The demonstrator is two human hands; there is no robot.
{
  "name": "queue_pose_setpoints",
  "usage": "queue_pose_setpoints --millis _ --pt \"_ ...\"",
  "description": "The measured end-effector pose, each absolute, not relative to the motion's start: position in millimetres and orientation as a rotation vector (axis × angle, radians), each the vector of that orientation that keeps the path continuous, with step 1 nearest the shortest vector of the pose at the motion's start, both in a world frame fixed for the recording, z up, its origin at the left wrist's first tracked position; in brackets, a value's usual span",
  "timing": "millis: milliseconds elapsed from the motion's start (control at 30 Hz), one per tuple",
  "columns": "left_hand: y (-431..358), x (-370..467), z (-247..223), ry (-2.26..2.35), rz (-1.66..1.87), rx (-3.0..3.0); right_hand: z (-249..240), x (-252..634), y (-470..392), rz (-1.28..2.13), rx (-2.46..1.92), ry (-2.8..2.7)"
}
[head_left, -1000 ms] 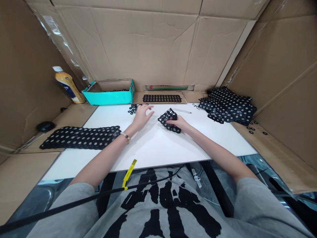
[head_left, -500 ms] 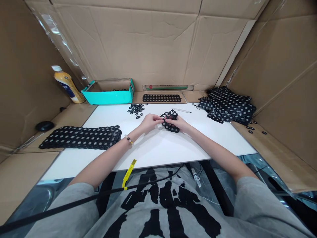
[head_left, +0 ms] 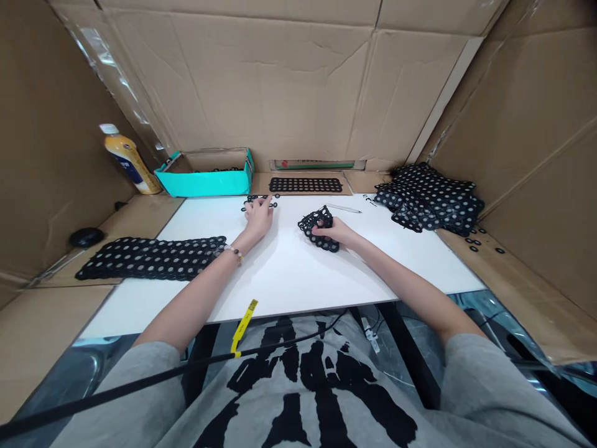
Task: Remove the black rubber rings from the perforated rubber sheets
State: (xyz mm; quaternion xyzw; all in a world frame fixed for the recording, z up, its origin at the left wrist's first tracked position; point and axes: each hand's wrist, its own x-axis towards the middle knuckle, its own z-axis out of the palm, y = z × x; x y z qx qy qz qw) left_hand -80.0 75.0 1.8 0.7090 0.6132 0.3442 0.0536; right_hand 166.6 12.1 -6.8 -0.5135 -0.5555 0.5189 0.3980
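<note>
My right hand [head_left: 339,233] is closed on a black mesh [head_left: 321,229] of linked rings, bunched up above the white table top [head_left: 289,280]. The thumb lies across its near face, and part of the mesh is hidden by the fingers. To the left, my left hand [head_left: 259,218] is at a small pile of loose black rings [head_left: 254,198], its fingers apart and reaching onto them. It covers most of that pile. No ring can be seen held in it. A bead bracelet [head_left: 234,252] circles the left wrist.
A turquoise-sided box [head_left: 205,183] and a bottle [head_left: 128,158] stand at back left. A black gridded plate [head_left: 305,185] lies at the back, a white pen [head_left: 344,208] before it. Ring sheets lie left [head_left: 149,258] and in a pile [head_left: 429,196] right. Cardboard walls [head_left: 242,81] surround the table.
My left hand has let go of the mesh and moved left and away from me to the loose rings. My right hand still holds the mesh in nearly the same place.
</note>
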Motion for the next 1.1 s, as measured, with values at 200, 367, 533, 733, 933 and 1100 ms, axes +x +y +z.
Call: queue_pose_setpoints --millis 200,367,533,733,933,1100 --pt "26.2 -38.0 14.9 1.123 0.821 2.547 -8.8 165.3 11.8 1.309 -1.256 -1.412" --pt "20.1 -29.7 12.3 1.102 0.843 2.281 -9.5 165.3 9.6 1.374 -1.125 -1.445" --pt "48.3 -42.2 2.3 1.201 0.933 1.906 -7.6 165.9 10.7 1.375 -1.207 -1.402" --pt "83.5 -85.2 2.7 1.644 1.225 1.929 -3.4 163.6 8.0 1.359 -1.311 -1.371" --pt "59.4 -70.7 13.5 1.441 0.949 2.418 -2.3 161.2 7.2 1.347 -1.273 -1.306" --pt "22.5 -34.1 14.5 1.049 0.779 2.475 -4.8 162.5 8.6 1.388 -1.169 -1.297"
